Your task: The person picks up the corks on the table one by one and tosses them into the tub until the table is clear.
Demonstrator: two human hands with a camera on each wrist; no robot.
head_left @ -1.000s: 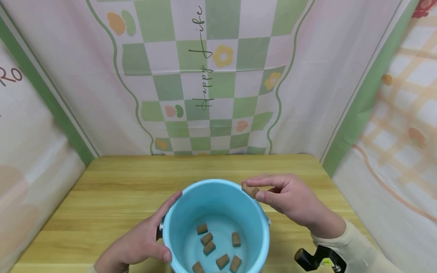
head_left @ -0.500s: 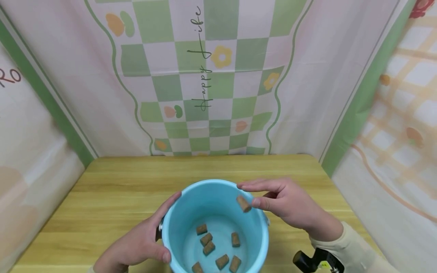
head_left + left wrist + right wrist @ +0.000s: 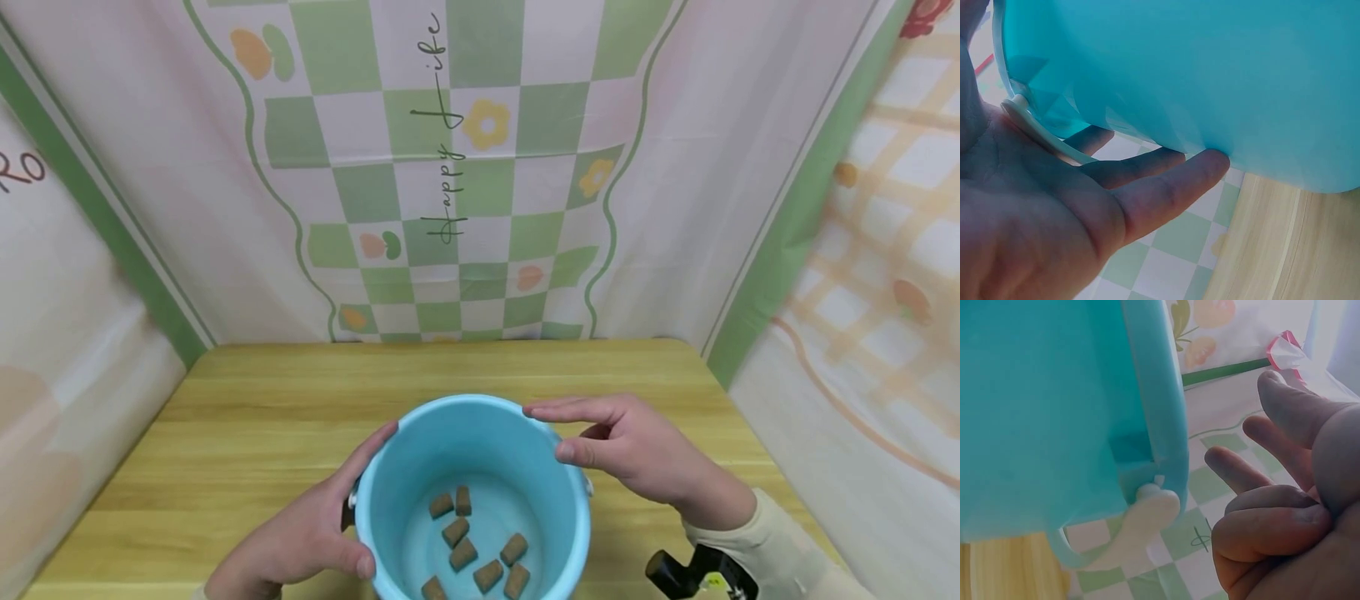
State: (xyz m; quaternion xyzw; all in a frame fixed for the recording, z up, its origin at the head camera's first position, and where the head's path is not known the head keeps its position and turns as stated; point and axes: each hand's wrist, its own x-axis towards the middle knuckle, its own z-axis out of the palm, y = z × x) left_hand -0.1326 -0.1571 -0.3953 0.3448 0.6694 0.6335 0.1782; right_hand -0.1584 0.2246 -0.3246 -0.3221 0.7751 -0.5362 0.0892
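A light blue bucket (image 3: 472, 407) stands on the wooden table, its mouth facing up toward the head view. Several brown corks (image 3: 463, 553) lie scattered on its floor. My left hand (image 3: 318, 521) rests against the bucket's left side, thumb toward the near side and fingers toward the far side. In the left wrist view its fairly straight fingers (image 3: 1172, 190) touch the outer wall, beside the white handle (image 3: 1035, 131). My right hand (image 3: 637, 450) hovers at the right rim with nothing held. The right wrist view shows its thumb (image 3: 1288, 403) and two fingers extended, the others curled.
The wooden table (image 3: 285, 392) extends around the bucket. Behind it hangs a checked green-and-white cloth (image 3: 450, 192), with more patterned cloth (image 3: 870, 333) at the sides. A black device (image 3: 701, 571) sits at the right sleeve. The white bucket handle (image 3: 1141, 519) hangs at the pivot.
My right hand has let go of a cork over the rim, and it has fallen into the bucket. Some corks inside have shifted. The left hand stays in place.
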